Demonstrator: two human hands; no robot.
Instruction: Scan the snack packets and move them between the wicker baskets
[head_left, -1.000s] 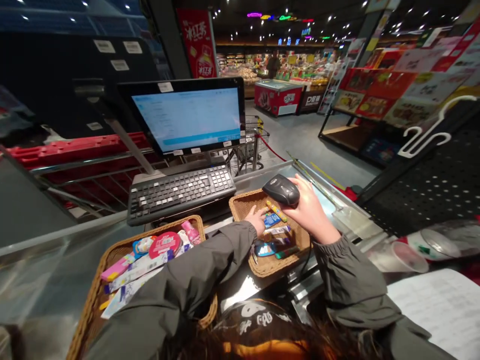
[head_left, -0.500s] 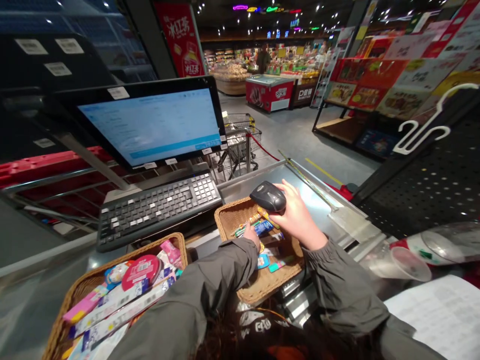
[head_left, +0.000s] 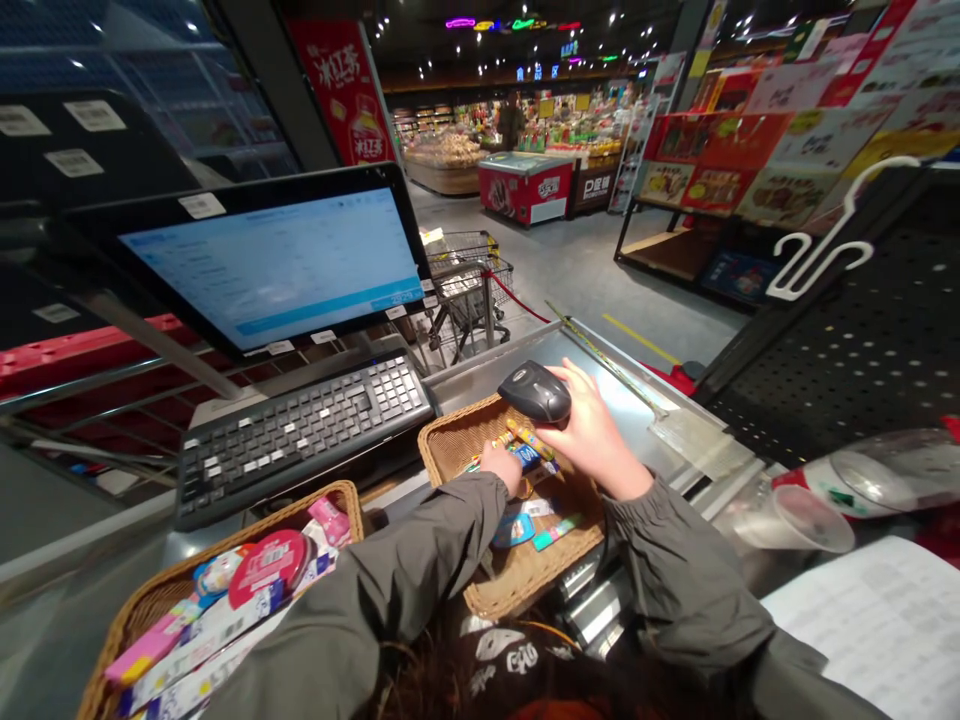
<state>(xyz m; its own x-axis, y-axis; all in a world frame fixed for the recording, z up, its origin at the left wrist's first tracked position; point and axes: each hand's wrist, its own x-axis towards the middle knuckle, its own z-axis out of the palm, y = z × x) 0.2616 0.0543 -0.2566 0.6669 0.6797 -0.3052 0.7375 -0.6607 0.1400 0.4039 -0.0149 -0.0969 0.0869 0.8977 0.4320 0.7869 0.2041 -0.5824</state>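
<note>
My right hand (head_left: 592, 435) is wrapped round a black handheld barcode scanner (head_left: 535, 391), held over a wicker basket (head_left: 450, 445) of small packets. My left hand (head_left: 501, 463) reaches into that basket, fingers closed on small packets, one blue (head_left: 526, 455) and one a yellow-orange stick (head_left: 529, 438), right under the scanner's head. More small packets (head_left: 536, 525) lie on the basket floor. Both arms wear grey-green sleeves.
A second wicker basket (head_left: 150, 600) of sweets and a red round tin (head_left: 266, 567) stands at lower left. A keyboard (head_left: 300, 435) and lit monitor (head_left: 274, 265) sit behind. Plastic cups (head_left: 799, 518), a paper sheet (head_left: 870, 625), a steel counter, a shopping cart (head_left: 469, 280) and a black pegboard (head_left: 855, 350) surround.
The view has swung right and down a little. My left hand has lifted small packets up under the scanner; my right hand keeps the scanner over the basket.
</note>
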